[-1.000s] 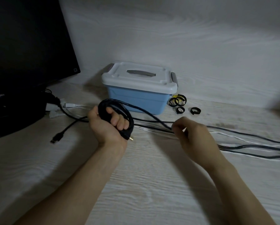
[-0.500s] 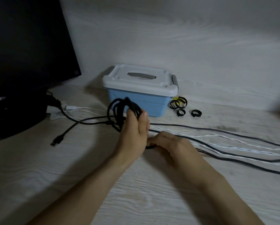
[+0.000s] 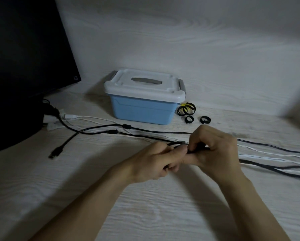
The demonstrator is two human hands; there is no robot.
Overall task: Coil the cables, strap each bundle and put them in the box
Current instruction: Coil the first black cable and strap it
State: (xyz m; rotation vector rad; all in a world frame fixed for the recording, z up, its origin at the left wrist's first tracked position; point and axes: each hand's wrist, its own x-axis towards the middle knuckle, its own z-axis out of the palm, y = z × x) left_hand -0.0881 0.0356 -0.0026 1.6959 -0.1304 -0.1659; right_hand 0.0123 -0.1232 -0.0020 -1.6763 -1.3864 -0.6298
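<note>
My left hand [image 3: 154, 160] and my right hand [image 3: 215, 150] meet low over the table, fingers curled, both pinching a black cable [image 3: 196, 149] between them. Only a short dark piece shows between the fingers; no coil is visible. A black cable with a ferrite bead [image 3: 112, 132] runs from a USB plug [image 3: 56, 153] to my hands. A second black cable [image 3: 163, 131] passes behind them toward the right. The blue box [image 3: 142, 110] with its white lid shut stands behind. Several black and yellow straps [image 3: 186, 109] lie to its right.
A dark monitor [image 3: 24, 49] stands at the left with plugs and a white cable [image 3: 86, 117] at its base. More black and white cables [image 3: 276, 159] stretch off to the right edge. A pale wall rises behind the box.
My left hand, which held a black coil up near the box, has dropped down and right to meet my right hand. The coil is no longer visible.
</note>
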